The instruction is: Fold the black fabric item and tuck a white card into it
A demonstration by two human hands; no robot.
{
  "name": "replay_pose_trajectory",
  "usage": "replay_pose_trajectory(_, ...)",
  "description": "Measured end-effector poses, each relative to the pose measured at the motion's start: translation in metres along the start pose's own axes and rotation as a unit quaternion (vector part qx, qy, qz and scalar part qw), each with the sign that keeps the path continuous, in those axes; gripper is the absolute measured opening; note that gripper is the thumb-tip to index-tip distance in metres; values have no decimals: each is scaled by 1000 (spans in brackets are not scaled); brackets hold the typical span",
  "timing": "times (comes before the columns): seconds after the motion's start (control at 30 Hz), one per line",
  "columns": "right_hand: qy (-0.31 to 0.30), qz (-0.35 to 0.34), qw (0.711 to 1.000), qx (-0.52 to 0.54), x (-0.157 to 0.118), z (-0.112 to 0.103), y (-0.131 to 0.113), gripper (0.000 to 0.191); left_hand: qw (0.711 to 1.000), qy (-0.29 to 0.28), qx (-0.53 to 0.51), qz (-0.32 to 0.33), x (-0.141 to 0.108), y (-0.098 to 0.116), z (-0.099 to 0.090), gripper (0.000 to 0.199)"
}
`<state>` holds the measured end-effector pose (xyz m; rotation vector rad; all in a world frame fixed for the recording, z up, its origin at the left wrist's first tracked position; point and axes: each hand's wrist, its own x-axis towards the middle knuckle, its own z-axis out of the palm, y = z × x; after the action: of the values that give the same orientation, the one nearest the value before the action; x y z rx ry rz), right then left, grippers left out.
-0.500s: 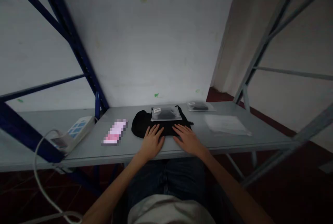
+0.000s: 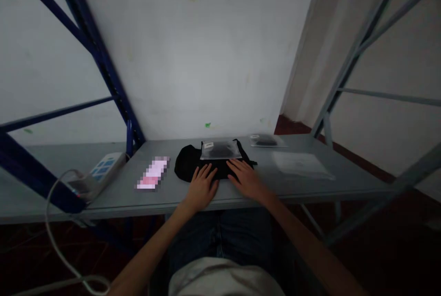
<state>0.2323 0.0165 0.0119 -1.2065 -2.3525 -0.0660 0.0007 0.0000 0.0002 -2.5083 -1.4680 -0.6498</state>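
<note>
A black cloth item (image 2: 188, 163) lies flat on the grey table (image 2: 241, 195) in front of me. On its upper part rests a clear packet (image 2: 221, 150) with a white label and something dark inside. My left hand (image 2: 203, 186) lies palm down with fingers spread, its fingertips on the lower edge of the cloth. To the right, my right hand (image 2: 246, 179) rests the same way, fingertips on the cloth just below the packet. Neither hand grips anything.
A second dark packet (image 2: 265, 140) lies at the back right, with a clear plastic bag (image 2: 301, 164) nearer. Left of the cloth is a pixelated pink-white object (image 2: 153, 173). A power strip (image 2: 105, 170) with a white cable sits by the blue metal frame (image 2: 106, 66).
My right hand has shifted slightly up and to the left on the cloth. My left hand has hardly moved, and the view has tilted a little.
</note>
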Motion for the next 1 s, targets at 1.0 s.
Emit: replay_pose_trajectory(1.0, 42, 10, 983, -180, 135, -14, 48, 59, 1000, 4, -4, -7, 0, 1, 1, 47)
